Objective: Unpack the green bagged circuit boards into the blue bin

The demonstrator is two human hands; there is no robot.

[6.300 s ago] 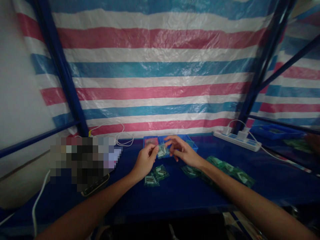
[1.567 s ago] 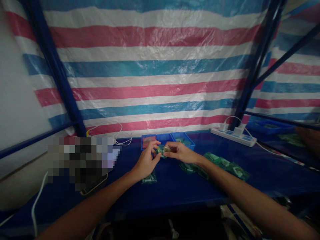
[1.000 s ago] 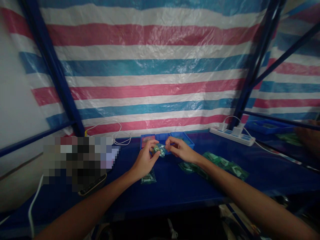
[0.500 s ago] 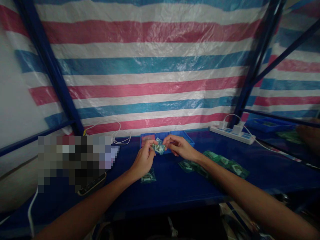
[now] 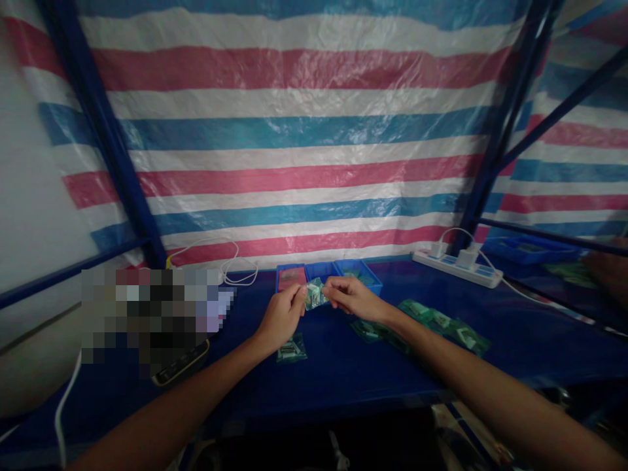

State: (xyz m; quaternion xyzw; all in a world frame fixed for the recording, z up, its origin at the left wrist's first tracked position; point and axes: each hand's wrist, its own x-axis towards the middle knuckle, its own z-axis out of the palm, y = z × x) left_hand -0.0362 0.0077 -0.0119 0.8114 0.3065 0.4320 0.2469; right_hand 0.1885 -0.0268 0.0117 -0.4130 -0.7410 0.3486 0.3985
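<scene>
A small clear plastic bag (image 5: 314, 294) with pale pieces inside is stretched between my two hands, above the table. My left hand (image 5: 284, 314) pinches its left edge between thumb and fingers. On the opposite side, my right hand (image 5: 350, 296) is closed on the bag's right edge. Behind them stands a blue divided tray (image 5: 377, 286), with red material (image 5: 292, 278) in its left compartment and greenish packets in the right one. Another filled bag (image 5: 292, 348) lies below my left hand. Several similar bags (image 5: 441, 320) lie in a row beside and partly under my right forearm.
A white power strip (image 5: 456, 267) with plugs sits at the back right of the blue table (image 5: 314, 386). Pixelated items and a dark device (image 5: 181, 363) occupy the left. At far right are another blue tray (image 5: 534, 250) and another person's blurred hand (image 5: 608, 265).
The bag has been lowered slightly and now lies flatter between my hands. My right fingers have closed in on its edge, and the view has shifted a little.
</scene>
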